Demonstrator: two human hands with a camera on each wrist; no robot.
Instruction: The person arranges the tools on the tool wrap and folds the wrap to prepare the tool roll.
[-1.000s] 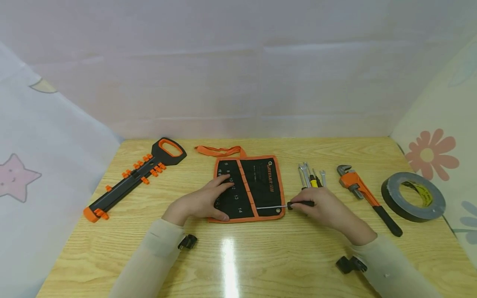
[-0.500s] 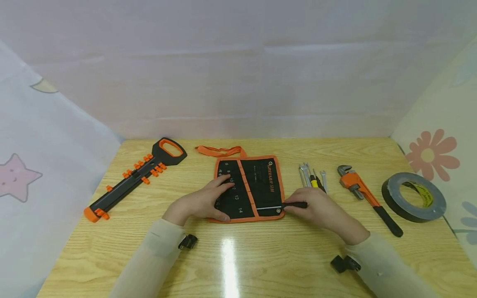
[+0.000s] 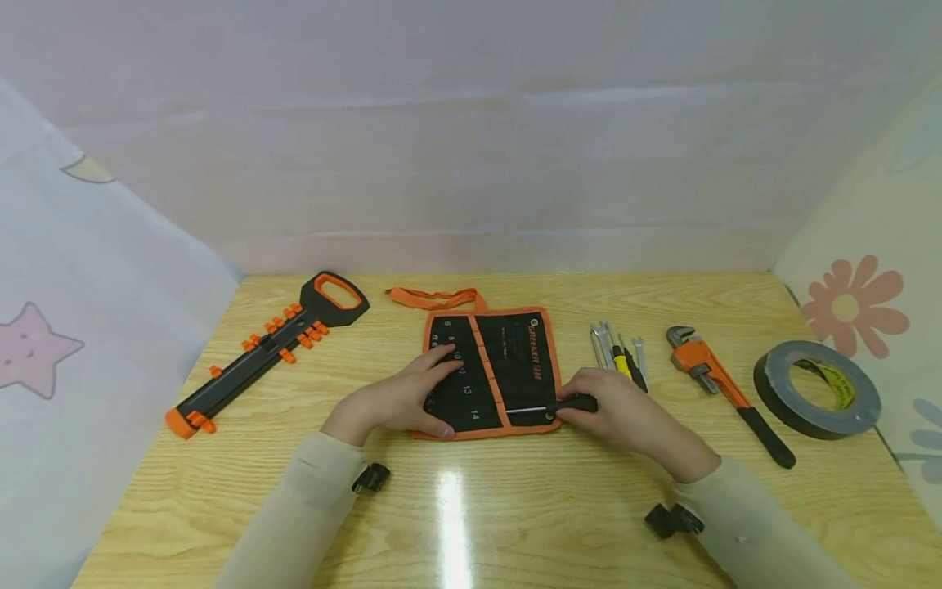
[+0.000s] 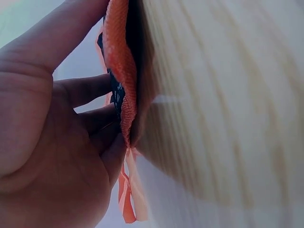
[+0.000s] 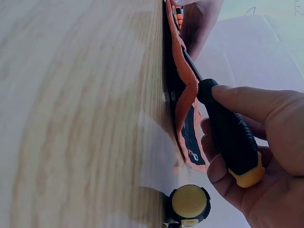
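Observation:
A black tool pouch with orange trim (image 3: 518,348) lies flat on the table in the head view. My left hand (image 3: 401,399) rests on its left part with fingers spread, the thumb by the near edge. From the right side, my right hand (image 3: 625,417) grips the handle of a screwdriver (image 3: 577,402). Its metal shaft lies across the pouch's lower right corner, pointing left to the orange dividing band; whether the tip is inside a pocket I cannot tell. The right wrist view shows the fingers around the black handle (image 5: 230,135) with its yellow end.
Right of the pouch lie several small wrenches (image 3: 598,343) and a yellow-black screwdriver (image 3: 621,360). Farther right are an orange pipe wrench (image 3: 710,368) and a tape roll (image 3: 780,384). At left lies a black rack with orange clips (image 3: 250,372). An orange strap (image 3: 434,299) trails behind the pouch.
My right hand has slid left with the screwdriver, bringing its handle over the pouch's right edge. The left hand and pouch have stayed in place.

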